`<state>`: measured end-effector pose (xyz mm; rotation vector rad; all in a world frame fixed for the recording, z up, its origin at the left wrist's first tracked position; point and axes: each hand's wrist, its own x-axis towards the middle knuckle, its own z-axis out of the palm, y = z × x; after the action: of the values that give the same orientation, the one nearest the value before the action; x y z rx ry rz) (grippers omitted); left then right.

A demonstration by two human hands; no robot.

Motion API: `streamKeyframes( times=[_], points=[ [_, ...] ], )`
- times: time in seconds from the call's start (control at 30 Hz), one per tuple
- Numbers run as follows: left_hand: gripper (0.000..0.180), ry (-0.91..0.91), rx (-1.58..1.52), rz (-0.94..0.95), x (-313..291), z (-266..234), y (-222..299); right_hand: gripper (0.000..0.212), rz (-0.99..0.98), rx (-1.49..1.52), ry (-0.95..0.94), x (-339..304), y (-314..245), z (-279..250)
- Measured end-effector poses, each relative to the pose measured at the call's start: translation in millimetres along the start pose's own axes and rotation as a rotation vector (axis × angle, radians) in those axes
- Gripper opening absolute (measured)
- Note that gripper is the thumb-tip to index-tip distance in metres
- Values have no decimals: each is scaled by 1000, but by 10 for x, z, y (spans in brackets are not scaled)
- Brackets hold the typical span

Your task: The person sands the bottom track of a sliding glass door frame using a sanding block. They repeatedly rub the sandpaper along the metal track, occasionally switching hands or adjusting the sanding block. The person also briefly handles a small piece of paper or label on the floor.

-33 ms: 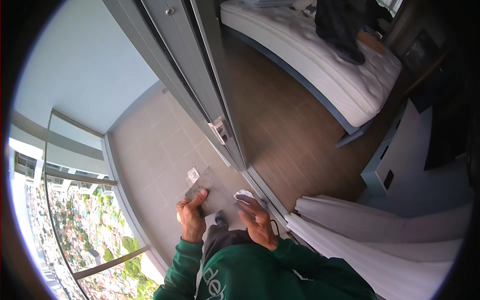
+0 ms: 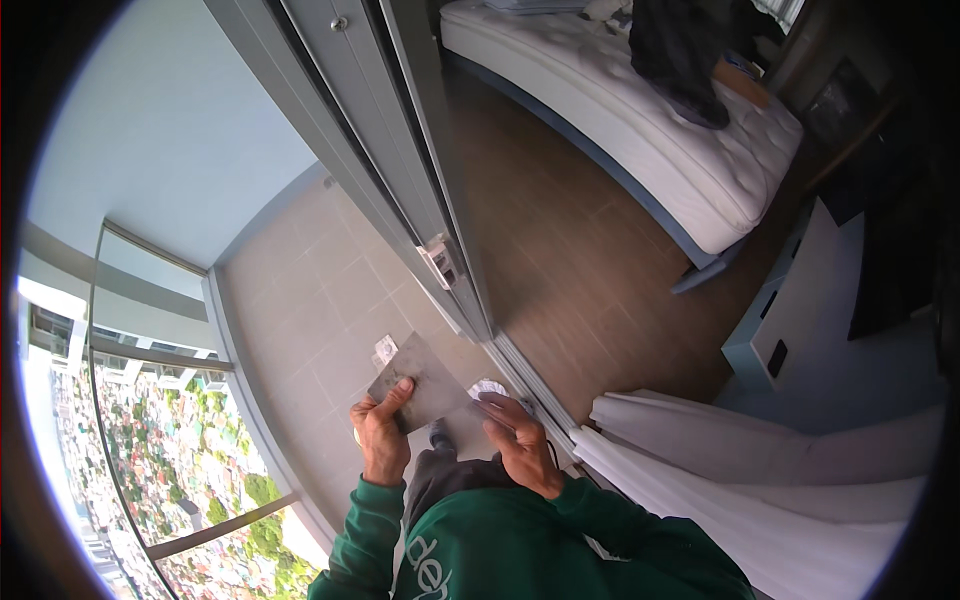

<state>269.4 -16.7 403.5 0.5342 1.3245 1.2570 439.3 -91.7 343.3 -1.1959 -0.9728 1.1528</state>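
My left hand (image 2: 382, 425) grips a thin, flat grey rectangular sheet (image 2: 425, 380) by its left side, thumb pressed on top and fingers beneath. Dark smudges mark the sheet's face, mostly around the thumb. My right hand (image 2: 520, 445) is at the sheet's right corner, its fingers stretched forward and the thumb a little apart; whether the fingertips touch the corner I cannot tell. Just beyond those fingertips shows a crumpled-looking white thing (image 2: 487, 387), partly covered by the hand. Past the sheet's far edge, a small white patterned piece (image 2: 386, 348) appears on the tiles.
I stand on a tiled balcony floor (image 2: 310, 265) beside a sliding door frame (image 2: 400, 170) and its floor track (image 2: 530, 385). Glass railing (image 2: 180, 440) runs along the left. White curtains (image 2: 700, 470) hang at right. Inside are a mattress (image 2: 600, 110) and a white cabinet (image 2: 800, 310).
The sheet has tilted slightly in my left hand, its right corner now nearer my right hand. My right hand has shifted a little to the right and turned.
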Motion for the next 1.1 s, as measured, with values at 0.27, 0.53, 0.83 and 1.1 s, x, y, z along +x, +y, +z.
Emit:
streamKeyframes(
  times=[0.27, 0.53, 0.83, 1.1],
  points=[
    [12, 51, 381, 257, -196, 123, -36, 35, 255, 281, 66, 167, -520, -68],
    [16, 13, 535, 373, -327, 240, -94, 26, 447, 681, 164, 276, -357, 26],
    [16, 12, 547, 395, -305, 284, -55, 26, 416, 644, 93, 395, -248, -33],
    [25, 174, 588, 328, -297, -301, 58, 35, 10, 354, 6, 931, -259, -188]
  ],
)
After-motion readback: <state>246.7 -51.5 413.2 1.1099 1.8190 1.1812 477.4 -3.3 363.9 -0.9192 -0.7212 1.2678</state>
